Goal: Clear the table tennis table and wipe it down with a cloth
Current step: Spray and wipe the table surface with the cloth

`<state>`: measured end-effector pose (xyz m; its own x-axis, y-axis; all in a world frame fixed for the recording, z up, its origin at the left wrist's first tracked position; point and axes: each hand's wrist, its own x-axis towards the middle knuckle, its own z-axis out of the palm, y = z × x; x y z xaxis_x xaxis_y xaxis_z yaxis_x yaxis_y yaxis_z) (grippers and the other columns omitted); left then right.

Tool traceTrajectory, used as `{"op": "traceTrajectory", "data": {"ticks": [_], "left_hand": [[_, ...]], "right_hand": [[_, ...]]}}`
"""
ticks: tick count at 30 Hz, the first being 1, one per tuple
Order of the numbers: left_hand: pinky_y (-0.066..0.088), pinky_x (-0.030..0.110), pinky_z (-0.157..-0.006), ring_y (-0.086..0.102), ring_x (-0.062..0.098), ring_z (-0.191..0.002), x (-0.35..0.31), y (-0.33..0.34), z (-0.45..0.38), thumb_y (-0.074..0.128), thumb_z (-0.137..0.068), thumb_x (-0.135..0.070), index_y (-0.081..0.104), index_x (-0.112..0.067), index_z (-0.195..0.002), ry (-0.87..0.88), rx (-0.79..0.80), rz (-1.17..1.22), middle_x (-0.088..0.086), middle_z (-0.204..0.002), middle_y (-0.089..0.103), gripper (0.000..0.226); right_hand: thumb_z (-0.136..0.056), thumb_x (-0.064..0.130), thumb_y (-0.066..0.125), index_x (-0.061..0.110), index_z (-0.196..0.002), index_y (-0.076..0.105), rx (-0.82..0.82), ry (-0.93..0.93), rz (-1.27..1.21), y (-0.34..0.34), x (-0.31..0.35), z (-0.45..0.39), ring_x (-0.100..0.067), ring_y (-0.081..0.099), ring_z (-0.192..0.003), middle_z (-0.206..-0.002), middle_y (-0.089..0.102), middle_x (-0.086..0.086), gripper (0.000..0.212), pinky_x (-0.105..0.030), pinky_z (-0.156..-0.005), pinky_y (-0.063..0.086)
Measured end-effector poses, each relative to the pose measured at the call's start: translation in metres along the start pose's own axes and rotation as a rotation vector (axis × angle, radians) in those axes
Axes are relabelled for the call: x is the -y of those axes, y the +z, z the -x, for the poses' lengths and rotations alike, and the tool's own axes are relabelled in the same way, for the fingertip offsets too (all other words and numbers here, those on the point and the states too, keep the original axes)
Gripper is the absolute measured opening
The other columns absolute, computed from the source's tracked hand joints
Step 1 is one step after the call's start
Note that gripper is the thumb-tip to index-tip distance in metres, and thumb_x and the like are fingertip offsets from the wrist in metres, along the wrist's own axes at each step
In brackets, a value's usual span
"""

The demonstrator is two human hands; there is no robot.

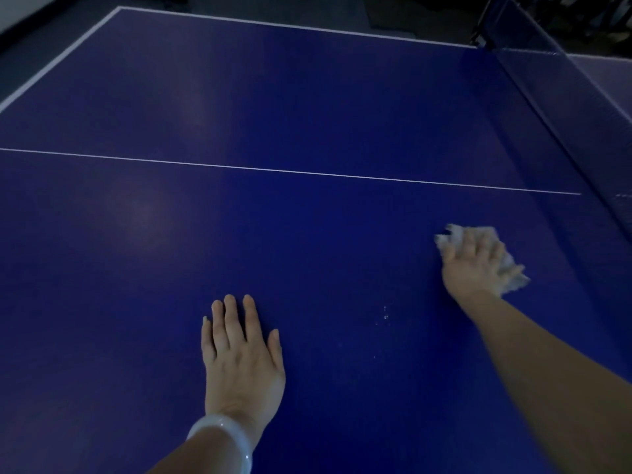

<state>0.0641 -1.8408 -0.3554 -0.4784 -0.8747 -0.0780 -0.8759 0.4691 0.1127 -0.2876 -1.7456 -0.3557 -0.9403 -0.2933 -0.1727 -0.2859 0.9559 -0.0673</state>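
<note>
Right hand on cloth

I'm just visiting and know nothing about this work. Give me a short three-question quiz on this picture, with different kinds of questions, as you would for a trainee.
1. True or false: the left hand grips the cloth.
2. Multiple choice: where does the right hand press the cloth? A) on the net; B) on the blue table, on the near side of the thin white line; C) on the floor.
3. Fill the gap: the bracelet sits on the ___ wrist.

Key:
1. False: it lies flat on the table, fingers straight, holding nothing.
2. B
3. left
</note>
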Motion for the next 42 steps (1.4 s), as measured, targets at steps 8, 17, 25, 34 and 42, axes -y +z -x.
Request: {"op": "traceTrajectory", "data": {"ticks": [8, 17, 25, 34, 42], "left_hand": [[-0.001, 0.046, -0.122, 0.000, 0.031, -0.150, -0.002, 0.000, 0.001, -0.001, -0.097, -0.045, 0.007, -0.010, -0.154, -0.017, -0.018, 0.017, 0.018, -0.161, 0.007, 0.067], [0.000, 0.048, -0.122, 0.000, 0.032, -0.149, -0.002, -0.005, 0.002, 0.012, -0.098, -0.045, 0.007, -0.009, -0.155, -0.017, 0.006, 0.068, 0.019, -0.161, 0.006, 0.067], [0.006, 0.050, -0.121, 0.012, 0.036, -0.147, 0.003, 0.003, 0.001, 0.023, -0.099, -0.043, 0.020, -0.006, -0.152, 0.007, -0.031, 0.061, 0.022, -0.157, 0.019, 0.065], [0.001, 0.031, -0.121, 0.001, 0.014, -0.149, 0.040, -0.017, 0.026, 0.040, -0.102, -0.031, 0.027, -0.020, -0.152, 0.106, -0.006, 0.539, 0.001, -0.161, 0.014, 0.053], [0.013, 0.048, -0.121, 0.007, 0.028, -0.149, 0.135, -0.008, 0.135, 0.018, -0.096, -0.051, 0.025, -0.011, -0.152, -0.070, -0.013, 0.153, 0.013, -0.159, 0.020, 0.069]], "right_hand": [[-0.101, 0.045, 0.018, 0.020, -0.155, -0.002, -0.066, -0.249, 0.042, 0.037, 0.089, 0.132, -0.039, -0.007, -0.148, -0.162, -0.009, -0.014, 0.063, -0.069, -0.112, -0.004], [-0.102, 0.038, 0.030, 0.027, -0.155, 0.003, -0.041, -0.264, 0.049, 0.024, -0.040, 0.122, -0.031, -0.010, -0.149, -0.162, -0.010, -0.008, 0.061, -0.065, -0.114, 0.009], [-0.094, 0.053, -0.004, 0.031, -0.155, -0.005, -0.077, 0.041, -0.112, 0.044, -0.019, 0.235, -0.023, -0.008, -0.150, -0.164, -0.010, 0.000, 0.065, -0.054, -0.119, -0.007], [-0.099, 0.049, 0.009, 0.032, -0.156, 0.000, -0.071, -0.105, -0.094, 0.053, -0.005, 0.255, -0.018, -0.011, -0.150, -0.163, -0.010, 0.005, 0.060, -0.051, -0.120, -0.008], [-0.100, 0.047, 0.013, 0.030, -0.156, 0.002, -0.035, -0.084, -0.111, 0.045, 0.002, 0.260, -0.020, -0.009, -0.150, -0.164, -0.009, 0.002, 0.060, -0.055, -0.120, -0.004]]}}
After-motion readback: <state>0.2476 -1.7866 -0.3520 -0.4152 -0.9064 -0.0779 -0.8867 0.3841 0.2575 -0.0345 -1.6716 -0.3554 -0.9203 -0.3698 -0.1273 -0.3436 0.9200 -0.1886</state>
